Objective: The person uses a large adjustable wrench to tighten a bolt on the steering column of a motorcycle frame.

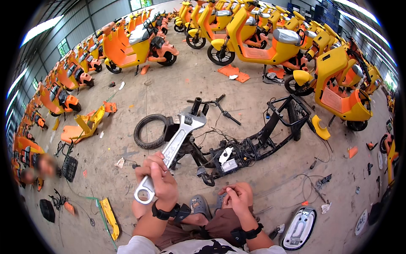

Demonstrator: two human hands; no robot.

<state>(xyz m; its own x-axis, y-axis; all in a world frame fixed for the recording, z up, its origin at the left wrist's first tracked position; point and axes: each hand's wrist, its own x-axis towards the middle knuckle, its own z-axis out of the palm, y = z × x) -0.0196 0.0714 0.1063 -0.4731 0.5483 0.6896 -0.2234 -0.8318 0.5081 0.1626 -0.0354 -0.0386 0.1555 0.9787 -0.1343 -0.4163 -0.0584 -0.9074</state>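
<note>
Clenched around the handle of a silver adjustable wrench [173, 150], the left hand [158, 178] holds it slanting up above the concrete floor [275, 186], ring end toward the body. Its head overlaps the stripped scooter frame [265, 134]; whether they touch cannot be told. Near the right knee, the right hand [237, 197] is loosely curled, any small item inside indiscernible. A tyre [137, 137] lies left of the frame, a handlebar [227, 115] beyond it.
</note>
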